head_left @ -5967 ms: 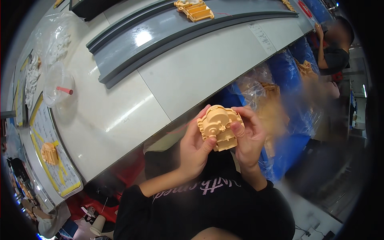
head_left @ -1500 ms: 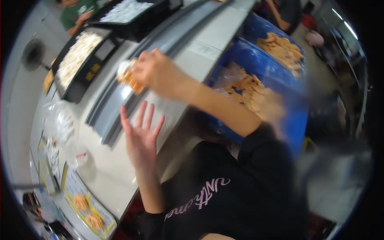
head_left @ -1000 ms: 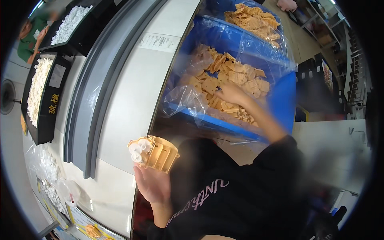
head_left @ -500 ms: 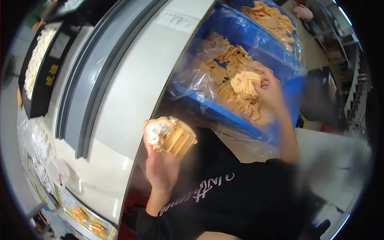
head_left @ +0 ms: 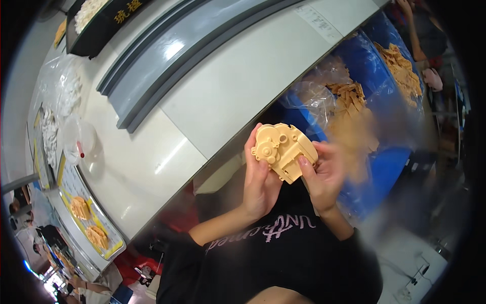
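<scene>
Your left hand and right hand grip a tan plastic part, fingers closed around it; blue bin beside.

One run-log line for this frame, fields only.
left hand: holds tan plastic housing | right hand: grips its right side | position: over lap, table edge | nearby: blue bins of tan parts
</scene>
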### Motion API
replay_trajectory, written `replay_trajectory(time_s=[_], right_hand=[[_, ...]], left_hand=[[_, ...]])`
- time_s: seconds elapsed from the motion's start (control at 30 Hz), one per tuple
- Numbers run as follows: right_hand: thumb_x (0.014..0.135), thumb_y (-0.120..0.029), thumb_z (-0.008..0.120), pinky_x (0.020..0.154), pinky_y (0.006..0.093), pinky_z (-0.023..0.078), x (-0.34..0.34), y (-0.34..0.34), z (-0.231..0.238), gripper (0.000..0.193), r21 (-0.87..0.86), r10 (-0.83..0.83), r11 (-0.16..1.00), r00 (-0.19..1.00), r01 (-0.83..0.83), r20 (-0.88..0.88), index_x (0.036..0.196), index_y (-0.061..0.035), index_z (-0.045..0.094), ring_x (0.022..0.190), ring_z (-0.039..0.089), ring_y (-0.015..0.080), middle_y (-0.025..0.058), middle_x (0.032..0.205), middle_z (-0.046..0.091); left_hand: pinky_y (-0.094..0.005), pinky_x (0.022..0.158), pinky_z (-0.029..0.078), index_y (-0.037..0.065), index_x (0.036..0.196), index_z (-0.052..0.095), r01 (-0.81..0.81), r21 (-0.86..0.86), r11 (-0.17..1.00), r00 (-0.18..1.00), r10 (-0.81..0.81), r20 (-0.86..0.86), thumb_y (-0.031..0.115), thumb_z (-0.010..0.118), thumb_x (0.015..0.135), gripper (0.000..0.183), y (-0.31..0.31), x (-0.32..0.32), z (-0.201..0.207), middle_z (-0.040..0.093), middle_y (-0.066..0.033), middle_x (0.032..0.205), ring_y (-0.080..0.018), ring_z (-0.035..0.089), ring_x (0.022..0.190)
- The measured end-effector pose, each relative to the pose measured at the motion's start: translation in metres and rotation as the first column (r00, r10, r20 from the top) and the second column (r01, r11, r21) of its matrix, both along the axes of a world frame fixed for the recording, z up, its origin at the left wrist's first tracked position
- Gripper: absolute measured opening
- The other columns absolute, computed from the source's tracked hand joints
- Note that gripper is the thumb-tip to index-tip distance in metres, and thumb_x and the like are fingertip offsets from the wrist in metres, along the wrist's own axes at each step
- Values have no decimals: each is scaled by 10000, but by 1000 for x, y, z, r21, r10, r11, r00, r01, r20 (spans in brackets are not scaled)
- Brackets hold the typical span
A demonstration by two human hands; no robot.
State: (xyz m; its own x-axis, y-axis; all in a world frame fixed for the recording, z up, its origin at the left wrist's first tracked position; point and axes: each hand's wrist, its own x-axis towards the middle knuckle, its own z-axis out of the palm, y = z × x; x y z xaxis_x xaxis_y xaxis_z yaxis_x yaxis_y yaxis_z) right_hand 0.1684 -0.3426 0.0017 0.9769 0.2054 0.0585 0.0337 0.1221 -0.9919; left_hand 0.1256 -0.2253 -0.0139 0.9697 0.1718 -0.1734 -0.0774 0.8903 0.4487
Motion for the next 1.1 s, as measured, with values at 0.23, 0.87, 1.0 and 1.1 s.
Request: replay_trajectory(time_s=[0.23,0.87,1.0,1.1], right_hand=[[784,117,651,750,242,514,-9,2,2,347,-131,-54,990,997,62,61,1054,33,450,852,622,137,109,933,572],[785,21,681,831,257,444,25,17,30,306,-231,261,936,964,-265,-49,1077,43,593,923,556,152,113,1033,564],[809,-93,700,848,268,408,22,14,15,315,-97,210,972,976,-214,-56,1067,45,583,945,533,178,112,1019,554],[794,-111,731,822,272,415,20,13,19,338,-235,199,958,972,-166,124,1054,43,581,917,531,190,124,989,554]], left_hand=[[-452,1086,312,138,1481,99,-44,107,993,993,56,-108,465,442,959,705,-3,1,2,310,-109,1436,-278,358,1318],[-366,1043,345,45,1394,263,-76,120,990,994,67,83,153,547,951,537,9,-10,-3,404,-126,1329,-206,409,1243],[-323,932,449,21,1306,363,-128,262,957,992,129,14,100,613,911,474,14,-14,-4,503,-137,1224,-207,527,1109],[-331,930,471,-7,1234,439,-80,257,963,996,83,-4,61,685,854,458,17,-16,-6,542,-145,1186,-214,556,1093]])
